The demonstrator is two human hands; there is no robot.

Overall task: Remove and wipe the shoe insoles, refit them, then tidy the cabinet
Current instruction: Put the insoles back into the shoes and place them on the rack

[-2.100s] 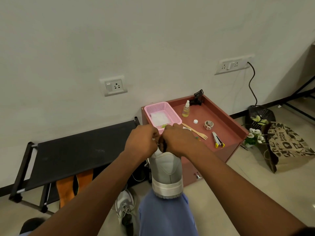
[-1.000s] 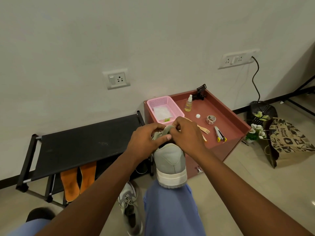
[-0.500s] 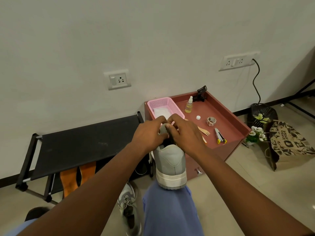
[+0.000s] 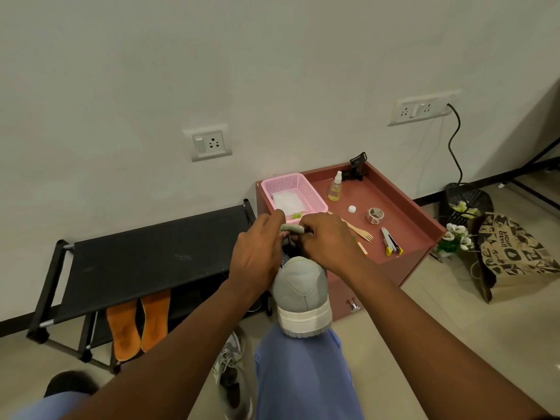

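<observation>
Orange insoles (image 4: 138,324) are lying under the black rack on the left. The left hand (image 4: 257,257) and right hand (image 4: 328,242) are gripping the grey shoe (image 4: 301,294) on the knee; pulling unevenly risks it slipping off.

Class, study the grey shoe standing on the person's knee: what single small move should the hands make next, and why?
Probably draw the grey insole further up out of the grey high-top shoe. Both the left hand and the right hand pinch its end at the shoe's opening, only a short piece shows, and the heel rests steady on the blue-trousered knee.
</observation>
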